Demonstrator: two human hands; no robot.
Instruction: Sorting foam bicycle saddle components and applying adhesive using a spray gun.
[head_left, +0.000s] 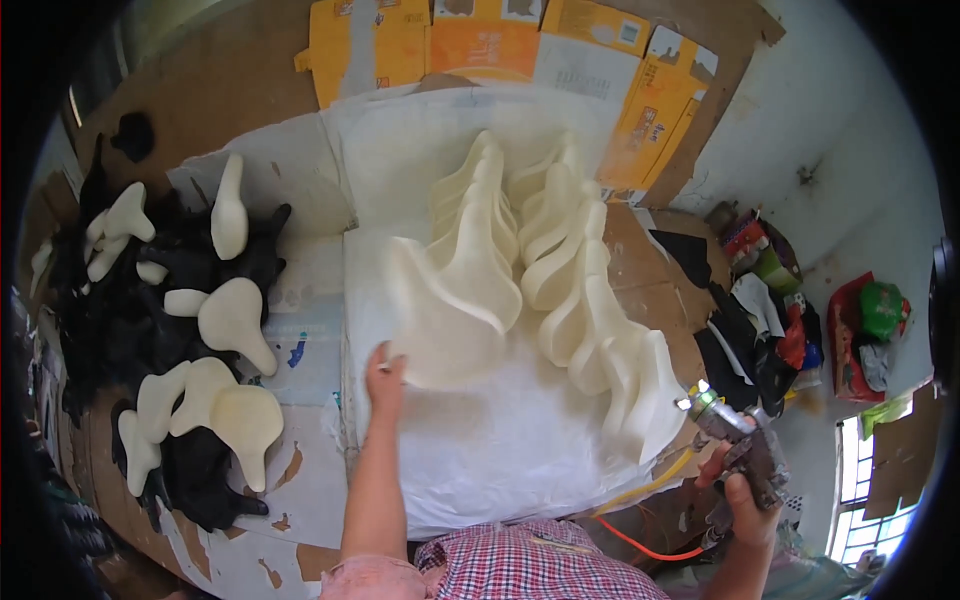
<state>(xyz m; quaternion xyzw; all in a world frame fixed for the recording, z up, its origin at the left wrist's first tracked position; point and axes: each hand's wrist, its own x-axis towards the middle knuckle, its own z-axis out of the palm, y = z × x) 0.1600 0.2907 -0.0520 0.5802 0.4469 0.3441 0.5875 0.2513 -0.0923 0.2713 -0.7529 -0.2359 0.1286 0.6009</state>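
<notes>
My left hand grips the lower left edge of a cream foam saddle pad, with the thumb on its face. The pad is tilted and slightly blurred at its upper end. Behind it, more cream saddle pads stand on edge in two rows, a left row and a longer right row. At the lower right, my right hand is wrapped around a metal spray gun, whose nozzle points toward the nearest pad of the right row. An orange hose runs to the gun's lower end.
White sheeting covers the work surface. On the left, loose cream pads lie among black saddle covers. Yellow printed cardboard lines the back. Fabric scraps and a red box sit at the right. A yellow hose crosses the front edge.
</notes>
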